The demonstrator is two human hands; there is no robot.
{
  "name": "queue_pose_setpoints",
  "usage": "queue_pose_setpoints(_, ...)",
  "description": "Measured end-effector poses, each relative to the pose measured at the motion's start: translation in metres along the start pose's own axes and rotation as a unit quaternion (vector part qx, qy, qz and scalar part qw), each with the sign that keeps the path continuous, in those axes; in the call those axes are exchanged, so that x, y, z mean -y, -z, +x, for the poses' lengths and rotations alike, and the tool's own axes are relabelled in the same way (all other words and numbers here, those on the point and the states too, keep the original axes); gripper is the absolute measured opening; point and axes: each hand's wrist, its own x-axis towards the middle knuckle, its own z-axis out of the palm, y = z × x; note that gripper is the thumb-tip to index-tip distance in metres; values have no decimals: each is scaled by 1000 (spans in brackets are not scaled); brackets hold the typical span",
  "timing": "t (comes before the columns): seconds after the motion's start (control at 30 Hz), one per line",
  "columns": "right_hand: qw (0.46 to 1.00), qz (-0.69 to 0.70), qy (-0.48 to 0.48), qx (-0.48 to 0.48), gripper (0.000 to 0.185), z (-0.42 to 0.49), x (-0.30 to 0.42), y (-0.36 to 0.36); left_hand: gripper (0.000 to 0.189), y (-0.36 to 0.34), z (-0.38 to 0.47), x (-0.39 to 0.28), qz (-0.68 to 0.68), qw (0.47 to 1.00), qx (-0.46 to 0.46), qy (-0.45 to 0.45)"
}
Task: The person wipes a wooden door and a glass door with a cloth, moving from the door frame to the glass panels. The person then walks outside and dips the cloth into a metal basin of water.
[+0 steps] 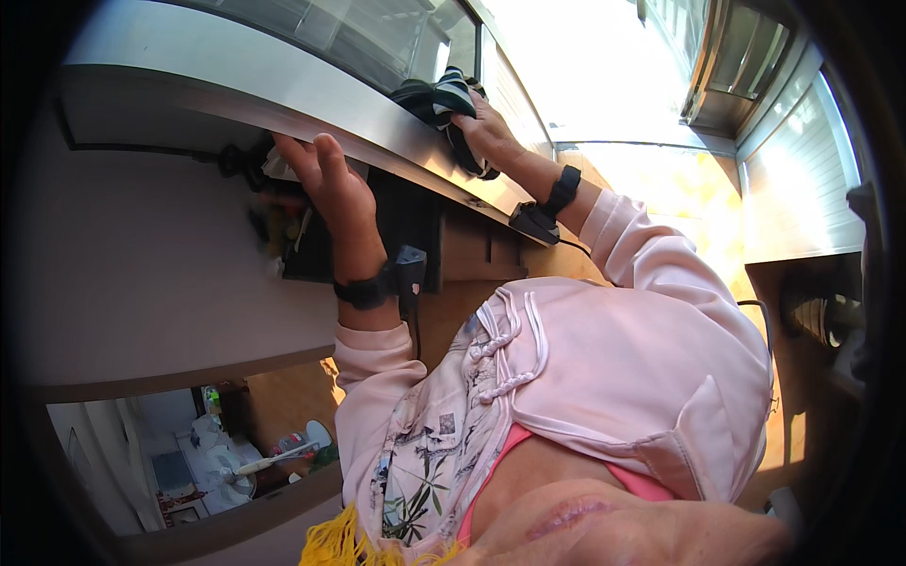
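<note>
My right hand (488, 134) grips a bunched dark cloth with white and green stripes (453, 99). The cloth lies against a silvery metal door or window frame (283, 92), near the lower corner of its glass pane (375, 35). Part of it hangs over the frame's edge. On the left, my left hand (336, 184) is raised with fingers apart and nothing visible in it. Its fingertips reach the same frame's near edge, and some are hidden there. Each wrist wears a black strap; a dark device (410, 272) sits beside the left one.
A wall mirror (191, 453) at lower left reflects a room with a fan. Behind my left hand are blurred small objects (283, 226) and a dark panel (403, 212). Bright light falls on the tan floor (658, 177) by a white panelled cabinet or door (800, 177). Shoes (814, 315) lie at right.
</note>
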Motion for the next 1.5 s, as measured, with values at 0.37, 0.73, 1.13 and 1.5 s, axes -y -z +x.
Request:
queue_pose_setpoints(0.37,909,-137,392,31,64,74,176,-50,76,-12,2,10,43,997,-42,-48)
queue_pose_setpoints(0.73,926,-84,335,154,61,-20,0,7,68,-13,3,23,64,992,-66,-90)
queue_pose_setpoints(1.13,946,-161,214,185,38,-48,-12,21,76,-16,1,14,107,989,-89,-56)
queue_pose_setpoints(1.5,971,-140,191,31,45,-2,16,1,73,-16,2,21,182,975,-102,-70)
